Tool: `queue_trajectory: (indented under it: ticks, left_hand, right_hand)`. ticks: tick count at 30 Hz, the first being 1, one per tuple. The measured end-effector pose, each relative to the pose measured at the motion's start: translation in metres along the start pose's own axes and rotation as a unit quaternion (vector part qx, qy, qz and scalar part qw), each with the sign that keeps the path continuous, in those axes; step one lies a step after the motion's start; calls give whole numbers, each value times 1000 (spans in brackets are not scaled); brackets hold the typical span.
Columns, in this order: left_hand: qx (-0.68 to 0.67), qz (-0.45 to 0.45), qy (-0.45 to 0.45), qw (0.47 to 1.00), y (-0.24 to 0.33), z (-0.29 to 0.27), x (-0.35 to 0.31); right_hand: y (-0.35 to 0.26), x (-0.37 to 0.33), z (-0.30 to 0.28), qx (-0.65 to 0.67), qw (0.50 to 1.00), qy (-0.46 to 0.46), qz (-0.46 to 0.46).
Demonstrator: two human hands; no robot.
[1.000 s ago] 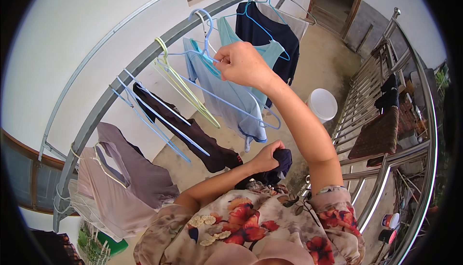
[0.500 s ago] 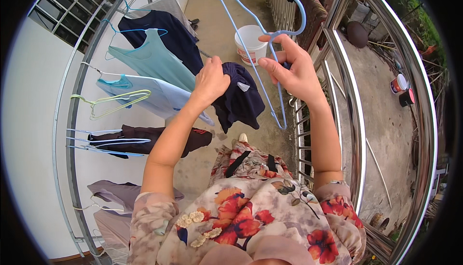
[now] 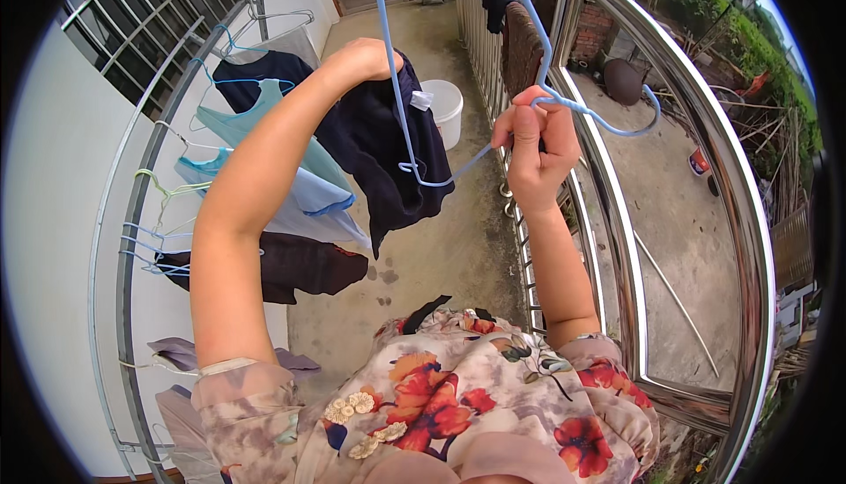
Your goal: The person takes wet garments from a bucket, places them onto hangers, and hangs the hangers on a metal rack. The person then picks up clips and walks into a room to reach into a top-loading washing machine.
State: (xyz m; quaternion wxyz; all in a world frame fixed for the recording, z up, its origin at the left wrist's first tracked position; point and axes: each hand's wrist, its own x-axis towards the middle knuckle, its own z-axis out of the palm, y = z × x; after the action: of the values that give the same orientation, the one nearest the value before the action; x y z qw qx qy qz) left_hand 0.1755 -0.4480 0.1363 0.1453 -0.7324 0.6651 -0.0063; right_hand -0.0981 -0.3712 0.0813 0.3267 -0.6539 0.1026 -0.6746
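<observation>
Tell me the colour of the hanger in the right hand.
Light blue hanger, seen in the head view; the right hand grips it near its hook.

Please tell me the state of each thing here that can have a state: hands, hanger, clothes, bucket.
left hand: closed on the dark garment
right hand: closed on the blue hanger
blue hanger: held up, partly inside the garment
dark garment: hanging from the hand
clothes on rail: hung on hangers
white bucket: upright on floor

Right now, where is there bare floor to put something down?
The concrete floor is bare between the hanging clothes on the left and the metal railing on the right, up to the white bucket. The clothes rail side is crowded with hangers. Both hands are busy: left hand in a dark garment, right hand holding a blue hanger.
</observation>
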Motion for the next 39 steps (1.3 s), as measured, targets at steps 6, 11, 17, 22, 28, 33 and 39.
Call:
queue_trajectory:
  ticks: [6, 11, 17, 22, 28, 33, 39]
  left_hand:
    - [-370, -93, -23, 924, -4, -63, -34]
    - [-524, -164, 29, 836, -41, -79, -58]
    - [-616, -136, 29, 775, -41, -90, -80]
    - [-674, -27, 8, 738, -40, -87, -70]
    - [-729, -72, 130, 668, -36, -104, -69]
    - [-551, -127, 230, 792, -96, -84, -62]
    - [-554, -264, 151, 775, -129, -22, -46]
  right_hand:
    - [38, 1, 35, -17, 992, 102, -69]
    - [68, -20, 51, -54, 996, 28, -64]
    - [61, -2, 40, -50, 995, -39, -77]
    - [39, 19, 65, 0, 991, -29, -131]
    - [58, 14, 62, -58, 988, -16, -145]
    - [59, 4, 47, -124, 989, -71, -31]
    - [41, 35, 17, -325, 907, -262, -62]
